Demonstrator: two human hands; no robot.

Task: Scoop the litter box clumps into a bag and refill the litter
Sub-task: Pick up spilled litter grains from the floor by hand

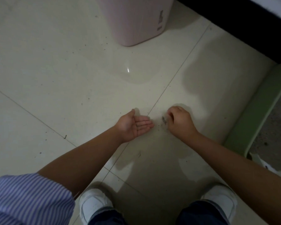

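A pink bin (136,20) stands on the tiled floor (55,70).

Floor (58,70) open at left and centre; pink bin (136,20) blocks far side, green litter box (253,114) blocks right.

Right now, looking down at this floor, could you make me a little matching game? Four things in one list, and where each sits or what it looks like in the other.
Things:
1. left hand
2. right hand
3. pink bin
4. green litter box

Descriptions:
A. stands at the top of the view
B. palm up, fingers straight
C. along the right edge, grey litter inside
D. fingers curled down over dark crumbs on the tile

Pairs: 1-B, 2-D, 3-A, 4-C
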